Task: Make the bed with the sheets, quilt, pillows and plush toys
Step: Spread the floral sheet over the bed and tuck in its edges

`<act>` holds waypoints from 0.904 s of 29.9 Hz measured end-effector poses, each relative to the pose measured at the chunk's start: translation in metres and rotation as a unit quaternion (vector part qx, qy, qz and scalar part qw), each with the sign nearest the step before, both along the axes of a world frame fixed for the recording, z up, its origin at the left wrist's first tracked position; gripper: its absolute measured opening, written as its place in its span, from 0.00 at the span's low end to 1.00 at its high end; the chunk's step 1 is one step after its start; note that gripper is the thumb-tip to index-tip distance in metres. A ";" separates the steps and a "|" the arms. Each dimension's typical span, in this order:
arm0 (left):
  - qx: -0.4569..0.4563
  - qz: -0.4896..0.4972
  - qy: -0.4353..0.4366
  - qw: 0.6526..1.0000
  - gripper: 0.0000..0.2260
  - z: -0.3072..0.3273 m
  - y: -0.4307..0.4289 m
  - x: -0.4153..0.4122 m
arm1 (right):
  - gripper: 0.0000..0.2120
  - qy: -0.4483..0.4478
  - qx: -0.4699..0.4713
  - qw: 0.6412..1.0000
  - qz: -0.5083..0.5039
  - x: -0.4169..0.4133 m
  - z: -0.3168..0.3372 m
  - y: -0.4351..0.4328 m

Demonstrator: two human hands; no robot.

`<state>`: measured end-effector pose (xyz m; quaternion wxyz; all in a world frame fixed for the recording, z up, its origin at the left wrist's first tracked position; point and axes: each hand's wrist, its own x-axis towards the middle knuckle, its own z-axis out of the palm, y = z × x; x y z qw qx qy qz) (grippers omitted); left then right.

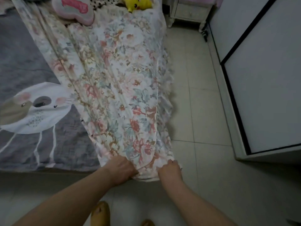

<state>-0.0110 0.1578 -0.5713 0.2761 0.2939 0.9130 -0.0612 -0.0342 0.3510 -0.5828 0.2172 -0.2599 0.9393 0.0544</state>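
A floral quilt [117, 82] lies gathered lengthwise along the right side of the bed, over a grey sheet [24, 62] printed with a white cartoon animal. My left hand [121, 169] grips the quilt's near end at the foot of the bed. My right hand [170, 169] holds the frilled corner of the same end, just to the right. At the head of the bed lie a pink and grey plush cushion [73, 10], a yellow plush toy [138, 4] and a black-spotted white plush [97, 3].
Pale floor tiles [195, 95] run along the bed's right side. A white wardrobe with a black-edged door [260, 70] stands at the right. A white nightstand [189, 12] sits by the bed's head. My feet in yellow slippers [100, 212] are at the bottom.
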 end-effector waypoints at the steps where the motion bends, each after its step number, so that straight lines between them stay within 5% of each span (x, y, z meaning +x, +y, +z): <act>1: -0.010 -0.016 -0.020 1.000 0.13 -0.009 0.007 0.005 | 0.13 0.011 0.000 1.000 -0.017 0.005 -0.010 0.006; 3: -0.024 -0.020 -0.050 0.998 0.13 -0.023 0.013 0.016 | 0.21 -0.005 -0.035 0.998 -0.042 0.017 -0.042 0.013; 10: 0.015 0.084 -0.142 0.986 0.38 -0.043 0.012 0.030 | 0.19 -0.052 0.019 0.998 0.003 0.039 -0.065 -0.012; 15: -0.007 0.103 -0.124 0.987 0.27 -0.037 0.020 0.021 | 0.19 -0.021 -0.041 0.999 0.027 0.029 -0.039 -0.029; 20: 0.086 0.071 0.009 0.994 0.10 -0.021 0.004 0.005 | 0.21 0.032 -0.086 0.996 0.020 0.008 -0.012 -0.043; 24: 0.115 0.081 0.095 0.986 0.17 -0.020 -0.041 -0.001 | 0.13 0.035 -0.037 0.998 0.048 -0.009 -0.027 -0.043; 27: 0.113 0.121 0.127 0.978 0.22 -0.008 -0.087 -0.002 | 0.21 -0.018 -0.033 0.999 0.010 -0.009 -0.034 -0.049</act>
